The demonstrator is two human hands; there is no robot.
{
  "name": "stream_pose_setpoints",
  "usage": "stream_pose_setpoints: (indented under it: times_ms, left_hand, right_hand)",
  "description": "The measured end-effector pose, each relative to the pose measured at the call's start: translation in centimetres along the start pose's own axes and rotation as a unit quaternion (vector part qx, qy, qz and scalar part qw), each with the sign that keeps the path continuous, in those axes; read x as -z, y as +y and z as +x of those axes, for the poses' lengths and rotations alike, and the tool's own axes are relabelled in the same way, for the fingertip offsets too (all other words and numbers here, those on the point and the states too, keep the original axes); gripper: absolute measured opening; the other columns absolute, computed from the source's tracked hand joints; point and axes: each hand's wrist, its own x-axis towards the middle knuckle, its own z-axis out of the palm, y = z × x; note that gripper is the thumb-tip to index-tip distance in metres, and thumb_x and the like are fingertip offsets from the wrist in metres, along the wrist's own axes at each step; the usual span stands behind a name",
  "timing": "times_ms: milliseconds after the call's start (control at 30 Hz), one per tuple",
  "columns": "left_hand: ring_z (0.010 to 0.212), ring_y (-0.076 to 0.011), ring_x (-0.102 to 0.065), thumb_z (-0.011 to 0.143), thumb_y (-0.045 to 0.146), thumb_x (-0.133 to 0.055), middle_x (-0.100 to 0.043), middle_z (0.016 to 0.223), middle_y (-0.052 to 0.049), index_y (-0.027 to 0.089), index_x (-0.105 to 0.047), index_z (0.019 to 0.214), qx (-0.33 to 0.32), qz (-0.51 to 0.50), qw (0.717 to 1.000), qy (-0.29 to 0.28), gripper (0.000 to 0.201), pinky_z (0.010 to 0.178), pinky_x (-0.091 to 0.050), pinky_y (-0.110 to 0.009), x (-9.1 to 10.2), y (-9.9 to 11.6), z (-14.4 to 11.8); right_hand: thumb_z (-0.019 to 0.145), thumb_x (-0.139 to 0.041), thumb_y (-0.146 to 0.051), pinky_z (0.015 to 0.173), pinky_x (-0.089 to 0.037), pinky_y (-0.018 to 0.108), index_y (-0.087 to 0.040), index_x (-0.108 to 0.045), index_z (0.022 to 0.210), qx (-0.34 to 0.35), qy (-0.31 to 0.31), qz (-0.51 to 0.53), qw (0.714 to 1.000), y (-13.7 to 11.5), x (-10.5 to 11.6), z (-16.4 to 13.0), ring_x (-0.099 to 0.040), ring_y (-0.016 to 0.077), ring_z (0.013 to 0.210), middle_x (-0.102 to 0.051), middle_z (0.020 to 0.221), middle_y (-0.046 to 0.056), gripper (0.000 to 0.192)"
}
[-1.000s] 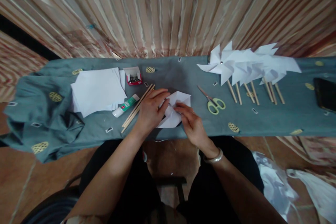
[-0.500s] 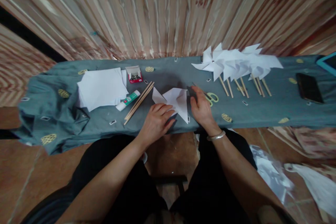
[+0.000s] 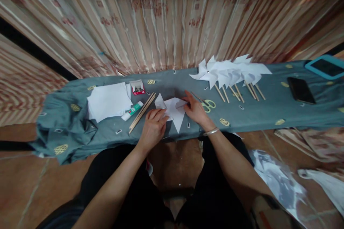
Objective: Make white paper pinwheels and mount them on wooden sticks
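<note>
Left hand (image 3: 153,128) flat on folded paper (image 3: 174,111), pinning | right hand (image 3: 195,109) pinches its 3 o'clock edge | I judge it light, limp, creasable; hold by edges.

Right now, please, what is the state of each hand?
Left hand: open, fingers flat on the folded white paper.
Right hand: fingertips on the paper's right edge; a grip cannot be told.

Teal-framed flat tablet (image 3: 325,67) at 2 o'clock: cut off by right edge. White folded paper piece (image 3: 175,111): near edge partly under left hand (image 3: 153,128) and right hand (image 3: 195,110). Small red open box (image 3: 138,88), contents too small to tell. Crumpled white plastic sheet (image 3: 279,182) on floor, 4 o'clock: blurred.
</note>
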Motion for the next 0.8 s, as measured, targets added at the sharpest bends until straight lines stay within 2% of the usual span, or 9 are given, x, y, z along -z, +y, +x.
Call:
stream_pose_setpoints:
  times_ms: [133,267,367,467,633,800]
  left_hand:
    - [0.129,-0.0307,-0.049,0.084,0.002,-0.051,-0.062,0.132,-0.014,0.015,-0.070,0.108,0.044,0.028,0.999,0.014,0.034,0.106,-0.042,-0.054,0.8,-0.3,-0.4]
    - [0.124,-0.0292,-0.051,0.089,0.018,-0.059,-0.064,0.127,-0.012,0.018,-0.068,0.111,0.042,-0.016,0.999,-0.001,0.024,0.102,-0.046,-0.051,0.8,1.8,-0.7]
    - [0.116,-0.0291,-0.055,0.086,0.024,-0.066,-0.067,0.121,-0.011,0.018,-0.068,0.110,0.035,-0.033,0.998,-0.049,0.024,0.096,-0.049,-0.047,-0.1,3.8,-0.5]
    - [0.106,-0.0282,-0.058,0.087,0.022,-0.065,-0.068,0.118,-0.012,0.014,-0.067,0.109,0.051,-0.021,0.995,-0.085,0.023,0.089,-0.052,-0.044,-1.0,4.7,0.0]
    - [0.098,-0.0247,-0.060,0.091,0.019,-0.059,-0.070,0.106,-0.010,0.013,-0.067,0.103,0.044,-0.007,0.994,-0.097,0.016,0.088,-0.052,-0.039,-1.2,4.9,0.5]
    - [0.093,-0.0233,-0.061,0.094,0.017,-0.052,-0.070,0.096,-0.009,0.014,-0.067,0.093,0.039,0.017,0.994,-0.101,0.016,0.080,-0.053,-0.034,-1.2,5.0,0.3]
  right_hand:
    - [0.086,-0.058,-0.027,0.084,-0.057,0.046,-0.015,-0.051,0.139,-0.034,-0.020,-0.011,0.999,-0.7,0.9,-1.0,-0.073,0.0305,0.088,-0.077,0.101,0.010,0.054]
    - [0.088,-0.059,-0.034,0.074,-0.057,0.041,-0.016,-0.056,0.133,-0.043,-0.053,-0.012,0.998,-1.3,1.5,-2.0,-0.073,0.0278,0.079,-0.078,0.093,0.009,0.049]
    - [0.088,-0.059,-0.033,0.072,-0.056,0.039,-0.014,-0.058,0.131,-0.045,-0.055,-0.013,0.997,-1.6,1.9,-2.5,-0.073,0.0268,0.077,-0.078,0.090,0.009,0.047]
    - [0.086,-0.061,-0.033,0.073,-0.056,0.039,-0.014,-0.060,0.128,-0.055,-0.043,-0.011,0.997,-1.5,2.1,-2.6,-0.073,0.0260,0.076,-0.078,0.090,0.009,0.046]
    - [0.082,-0.063,-0.028,0.075,-0.057,0.039,-0.017,-0.063,0.124,-0.061,-0.035,0.002,0.998,-0.9,2.2,-2.5,-0.073,0.0249,0.078,-0.078,0.094,0.008,0.044]
    - [0.081,-0.061,-0.024,0.076,-0.058,0.038,-0.018,-0.066,0.120,-0.050,-0.036,0.013,0.998,-0.3,2.2,-2.5,-0.072,0.0228,0.080,-0.078,0.098,0.007,0.040]
